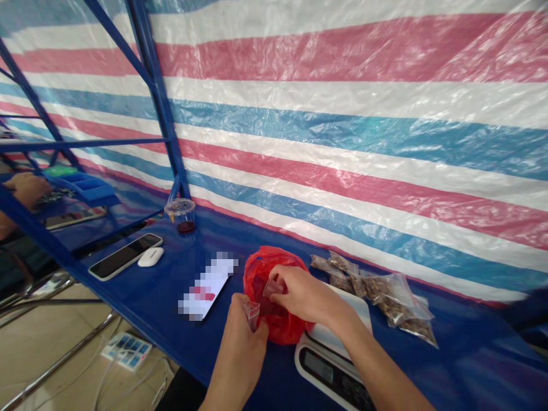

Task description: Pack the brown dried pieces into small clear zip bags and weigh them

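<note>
Though scale display (324, 370) shows, it's illegible.

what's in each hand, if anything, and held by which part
The left hand grips a small clear bag; the right hand pinches clear plastic at the red bag. Exact parts held can't be told.

My red bag (257, 265): thin, crinkled, glossy plastic. Small bag (252, 315) in my left hand (244, 334): clear plastic film. Scale (331, 339): smooth pale plastic housing, platform finish hard to judge. Tabletop (214, 234): smooth, glossy. Striped sheet (321, 125): woven plastic, shiny, wrinkled. Frame (160, 103): painted metal.
</note>
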Tool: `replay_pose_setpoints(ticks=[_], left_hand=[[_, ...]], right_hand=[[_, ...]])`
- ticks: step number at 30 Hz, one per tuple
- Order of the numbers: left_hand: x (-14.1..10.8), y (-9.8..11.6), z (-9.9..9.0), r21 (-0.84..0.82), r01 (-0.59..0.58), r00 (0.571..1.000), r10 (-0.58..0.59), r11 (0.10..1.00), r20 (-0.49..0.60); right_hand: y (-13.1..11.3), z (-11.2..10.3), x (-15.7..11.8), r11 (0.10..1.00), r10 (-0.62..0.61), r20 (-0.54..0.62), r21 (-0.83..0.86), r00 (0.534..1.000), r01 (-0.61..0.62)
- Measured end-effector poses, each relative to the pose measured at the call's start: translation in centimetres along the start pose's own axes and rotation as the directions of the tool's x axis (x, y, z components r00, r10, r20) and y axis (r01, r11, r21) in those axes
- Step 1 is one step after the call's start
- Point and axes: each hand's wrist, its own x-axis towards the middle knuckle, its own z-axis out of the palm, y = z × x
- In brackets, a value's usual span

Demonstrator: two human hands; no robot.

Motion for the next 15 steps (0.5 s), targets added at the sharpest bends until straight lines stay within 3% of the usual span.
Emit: replay_pose_setpoints(ticks=[5, 9, 15], left_hand=[[-0.1, 1.0, -0.1, -0.115, 0.004, 1.0, -0.006, 0.993, -0.019], [-0.1, 1.7, -0.1, -0.187, 0.01, 0.998, -0.02, 0.982, -0.054], [0.5, 1.8, 0.6, -0.306, 0.061, 0.994, -0.086, 0.95, -0.068]], right_hand=[[0.3, -0.8, -0.4, 0.981, -0.053, 0.073, -0.181, 0.996, 0.065], [-0.4, -0.9, -0.5, 0.977, -0.097, 0.154, -0.175, 0.983, 0.124], [-0.8, -0.2, -0.2, 0.985, -0.078, 0.157, -0.142, 0.984, 0.1]])
